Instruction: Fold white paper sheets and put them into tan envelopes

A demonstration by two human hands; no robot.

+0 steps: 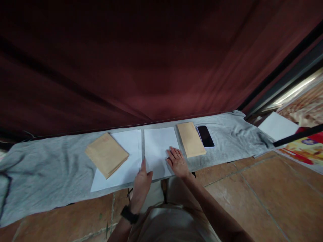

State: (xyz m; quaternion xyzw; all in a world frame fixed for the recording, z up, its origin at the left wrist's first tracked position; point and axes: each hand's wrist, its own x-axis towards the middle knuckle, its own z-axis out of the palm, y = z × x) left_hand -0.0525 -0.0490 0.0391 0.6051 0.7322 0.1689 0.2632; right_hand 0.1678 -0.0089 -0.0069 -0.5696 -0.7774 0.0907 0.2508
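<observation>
A white sheet of paper (158, 143) lies flat in front of me on the cloth-covered bench. My right hand (178, 163) rests on its right side, fingers stretched out and a little spread. At the sheet's left edge is my left hand (142, 179), its index finger pointing forward and thumb apart, with nothing visible in it; the other fingers are partly hidden. More white paper (131, 141) lies to the left, and a small stack of brown envelopes (107, 154) sits askew on top of it. A second brown envelope stack (191, 139) lies just right of the middle sheet.
A dark-screened phone (205, 136) lies beside the right envelopes. Grey cloth (58, 161) covers the narrow bench, and a dark red curtain (156, 67) hangs along its far side. A white panel (279, 126) and a colourful printed box (305, 151) are at the right. Tiles (242, 195) cover the floor.
</observation>
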